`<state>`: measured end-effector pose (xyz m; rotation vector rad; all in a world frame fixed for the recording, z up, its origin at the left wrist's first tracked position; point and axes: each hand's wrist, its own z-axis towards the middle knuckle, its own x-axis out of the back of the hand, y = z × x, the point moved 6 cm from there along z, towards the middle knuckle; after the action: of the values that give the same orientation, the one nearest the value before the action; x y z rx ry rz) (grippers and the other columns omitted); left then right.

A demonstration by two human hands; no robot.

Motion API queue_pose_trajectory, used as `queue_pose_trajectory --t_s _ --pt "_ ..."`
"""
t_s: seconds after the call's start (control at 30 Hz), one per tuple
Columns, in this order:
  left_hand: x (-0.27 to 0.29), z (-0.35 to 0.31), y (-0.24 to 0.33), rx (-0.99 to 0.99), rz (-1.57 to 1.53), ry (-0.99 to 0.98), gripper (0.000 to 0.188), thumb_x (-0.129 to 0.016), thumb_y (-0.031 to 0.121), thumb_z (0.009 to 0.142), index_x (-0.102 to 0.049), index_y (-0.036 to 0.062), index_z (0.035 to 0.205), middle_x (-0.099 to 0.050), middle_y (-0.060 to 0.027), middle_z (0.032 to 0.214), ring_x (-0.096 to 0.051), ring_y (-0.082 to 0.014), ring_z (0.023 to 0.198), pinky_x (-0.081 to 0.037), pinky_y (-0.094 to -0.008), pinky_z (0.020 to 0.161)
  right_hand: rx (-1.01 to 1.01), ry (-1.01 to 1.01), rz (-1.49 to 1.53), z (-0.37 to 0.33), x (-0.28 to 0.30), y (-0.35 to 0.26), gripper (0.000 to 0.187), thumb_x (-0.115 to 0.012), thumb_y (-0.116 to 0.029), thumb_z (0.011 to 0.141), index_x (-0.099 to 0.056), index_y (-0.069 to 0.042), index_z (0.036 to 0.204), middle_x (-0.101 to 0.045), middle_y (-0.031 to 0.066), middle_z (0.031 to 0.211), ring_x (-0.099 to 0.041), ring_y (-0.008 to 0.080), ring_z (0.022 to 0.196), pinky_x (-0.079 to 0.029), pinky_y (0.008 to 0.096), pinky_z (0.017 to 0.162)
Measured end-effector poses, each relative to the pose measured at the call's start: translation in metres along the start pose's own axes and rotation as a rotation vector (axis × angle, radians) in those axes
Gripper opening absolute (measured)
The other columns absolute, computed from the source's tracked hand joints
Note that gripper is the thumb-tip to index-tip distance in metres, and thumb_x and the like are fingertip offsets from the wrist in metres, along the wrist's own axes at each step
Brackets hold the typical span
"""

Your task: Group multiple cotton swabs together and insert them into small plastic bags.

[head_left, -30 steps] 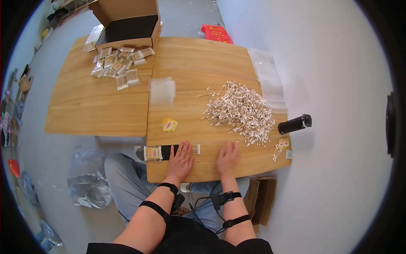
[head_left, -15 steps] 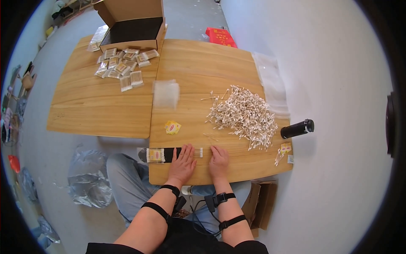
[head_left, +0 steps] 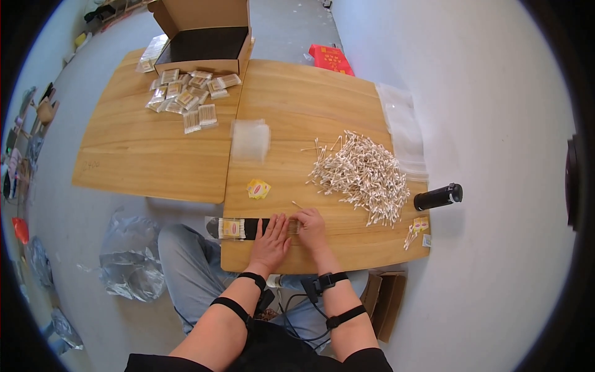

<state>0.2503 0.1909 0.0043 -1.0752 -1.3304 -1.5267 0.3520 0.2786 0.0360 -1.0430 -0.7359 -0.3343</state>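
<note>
My left hand (head_left: 270, 243) lies flat across a black strip (head_left: 250, 229) near the table's front edge, fingers stretched out. On the strip's left part rests a row of cotton swabs (head_left: 232, 221) with a small yellow-and-white card (head_left: 233, 229) over it, in clear film. More swabs (head_left: 292, 227) lie side by side between my two hands, partly covered by them. My right hand (head_left: 311, 229) is closed in a pinch at the right end of that row. A single cotton swab (head_left: 297, 204) sticks out by its fingertips. Several yellow cards (head_left: 258, 189) lie just beyond my left hand.
A big heap of loose swabs (head_left: 362, 177) spreads to the right. Clear bags (head_left: 250, 141) lie mid-table; filled packs (head_left: 186, 98) sit beside an open carton (head_left: 204, 65) at far left. A black bottle (head_left: 437, 197) lies at the right edge, near loose cards (head_left: 420, 223).
My right hand has moved left to the row beside my left hand. Loose swabs that lay beyond it have shifted, and one now shows by its fingers. The view has shifted slightly.
</note>
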Motion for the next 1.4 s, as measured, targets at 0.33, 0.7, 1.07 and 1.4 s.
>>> queue_pose_trajectory --t_s 0.33,0.7,1.07,1.4 --pt "0.000 0.001 0.000 0.012 -0.026 0.001 0.059 -0.047 0.035 0.095 -0.035 0.0073 0.146 -0.032 -0.0069 0.153 -0.025 -0.0221 0.143 -0.011 -0.0498 0.117 -0.105 0.126 -0.034 0.004 0.015 0.001 0.019 -0.059 0.005 0.072 -0.069 -0.006 0.083 -0.065 0.0121 0.085 -0.060 0.0320 0.085 -0.049 0.0394 0.075" --pt "0.005 0.000 0.001 0.013 -0.016 0.008 0.058 -0.047 0.036 0.095 -0.037 0.0074 0.145 -0.032 -0.0077 0.153 -0.024 -0.0224 0.144 -0.011 -0.0494 0.117 -0.084 -0.069 0.025 0.009 -0.007 0.008 0.020 -0.059 0.005 0.071 -0.072 -0.006 0.081 -0.062 0.0110 0.081 -0.059 0.0309 0.085 -0.049 0.0391 0.074" --pt "-0.002 0.000 -0.001 0.032 -0.056 0.002 0.059 -0.047 0.037 0.096 -0.035 0.0096 0.147 -0.031 -0.0073 0.154 -0.023 -0.0225 0.144 -0.012 -0.0495 0.117 -0.153 0.076 0.026 -0.008 0.004 0.011 0.022 -0.058 0.005 0.076 -0.069 -0.004 0.093 -0.063 0.0144 0.095 -0.058 0.0323 0.094 -0.048 0.0393 0.082" --pt "-0.001 0.001 0.000 0.037 -0.076 -0.064 0.059 -0.042 0.038 0.098 -0.031 0.0089 0.148 -0.026 -0.0074 0.156 -0.020 -0.0222 0.145 -0.010 -0.0499 0.117 -0.219 0.270 -0.068 -0.061 0.024 -0.013 0.024 -0.064 0.000 0.077 -0.064 -0.002 0.102 -0.060 0.0148 0.106 -0.056 0.0333 0.100 -0.045 0.0408 0.089"
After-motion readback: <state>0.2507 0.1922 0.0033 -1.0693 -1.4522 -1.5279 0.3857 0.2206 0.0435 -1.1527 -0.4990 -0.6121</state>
